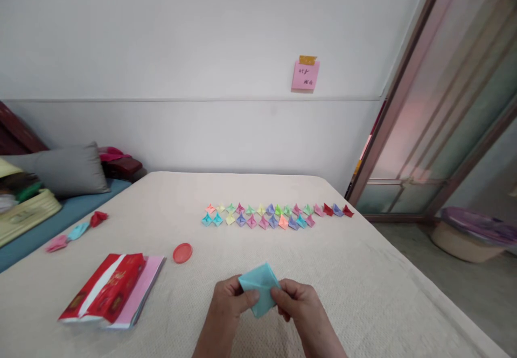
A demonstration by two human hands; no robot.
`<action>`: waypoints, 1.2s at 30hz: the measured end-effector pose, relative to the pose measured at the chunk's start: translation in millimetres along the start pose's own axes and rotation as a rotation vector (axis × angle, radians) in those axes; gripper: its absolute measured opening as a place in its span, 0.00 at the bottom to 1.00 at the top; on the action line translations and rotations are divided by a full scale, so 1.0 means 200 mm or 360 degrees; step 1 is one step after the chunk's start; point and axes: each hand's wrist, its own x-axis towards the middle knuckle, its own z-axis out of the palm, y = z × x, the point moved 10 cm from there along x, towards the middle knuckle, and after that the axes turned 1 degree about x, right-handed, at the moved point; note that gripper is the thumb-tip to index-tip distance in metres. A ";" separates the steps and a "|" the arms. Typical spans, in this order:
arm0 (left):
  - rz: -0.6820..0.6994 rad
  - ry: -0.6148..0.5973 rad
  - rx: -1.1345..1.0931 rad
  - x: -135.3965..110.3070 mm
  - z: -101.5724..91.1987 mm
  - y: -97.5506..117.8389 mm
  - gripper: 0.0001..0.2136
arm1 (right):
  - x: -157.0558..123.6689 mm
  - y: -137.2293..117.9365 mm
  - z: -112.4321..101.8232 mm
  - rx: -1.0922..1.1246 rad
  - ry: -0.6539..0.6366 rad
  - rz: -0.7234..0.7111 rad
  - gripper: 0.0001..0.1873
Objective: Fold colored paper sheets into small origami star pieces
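Between my hands, above the near part of the table, is a light blue folded paper (262, 278) with creases across it. My left hand (228, 304) pinches its left side, the thumb lying on the face. On the right edge, my right hand (298, 300) grips it between thumb and curled fingers. Farther back stand two rows of small folded paper pieces (264, 220) in many colours. A red round lid (182, 253) lies to the left of my hands.
A red and white packet (107, 288) rests on a stack of coloured paper (139, 293) at the left. Pink, blue and red paper pieces (78, 231) lie near the left edge of the cloth-covered table (363, 288). A pink note (306, 75) is taped to the wall.
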 end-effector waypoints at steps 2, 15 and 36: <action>-0.0009 -0.0027 -0.0009 0.01 0.00 -0.01 0.04 | 0.00 0.01 -0.02 -0.0011 0.0030 0.0038 0.15; -0.0037 0.0115 0.0308 0.04 -0.06 -0.08 0.03 | -0.04 0.01 0.03 0.0257 0.0013 0.0136 0.08; -0.0086 0.0157 0.0007 0.04 -0.09 -0.14 0.10 | -0.01 0.04 -0.01 0.0315 0.0147 0.0068 0.12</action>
